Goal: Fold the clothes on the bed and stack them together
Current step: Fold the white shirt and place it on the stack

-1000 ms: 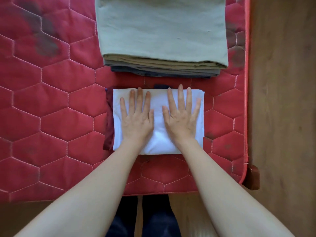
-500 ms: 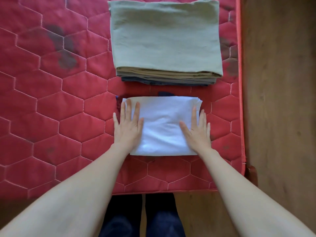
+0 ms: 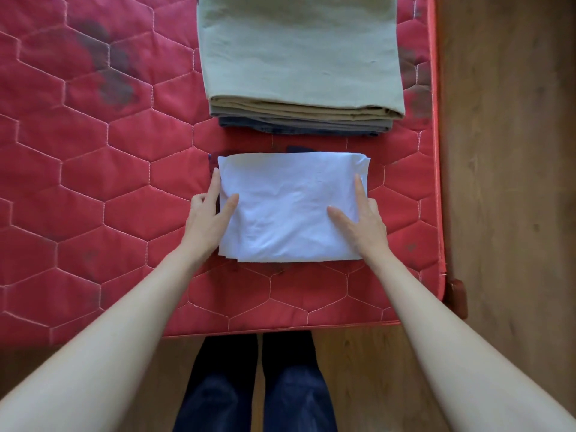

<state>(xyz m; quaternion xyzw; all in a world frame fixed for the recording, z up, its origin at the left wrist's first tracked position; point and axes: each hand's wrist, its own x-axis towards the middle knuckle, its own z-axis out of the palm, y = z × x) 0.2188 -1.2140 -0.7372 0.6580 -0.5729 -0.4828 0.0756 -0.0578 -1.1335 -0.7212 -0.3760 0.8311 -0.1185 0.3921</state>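
Note:
A folded white garment lies on the red quilted bed, near its front right corner. Slivers of dark red and dark blue cloth peek out from under its left and far edges. My left hand holds its left edge, thumb on top and fingers down the side. At the right edge, my right hand grips with thumb and forefinger on top and the other fingers hidden below. Just beyond sits a stack of folded clothes, green on top with tan, grey and dark blue layers beneath.
The bed's right edge borders a wooden floor, and a wooden bed corner sticks out at the front right. My legs in dark trousers stand against the front edge. Dark stains mark the mattress at far left.
Both hands slid apart from the middle of the white garment, where they pressed flat, out to its left and right edges, and now grip those edges.

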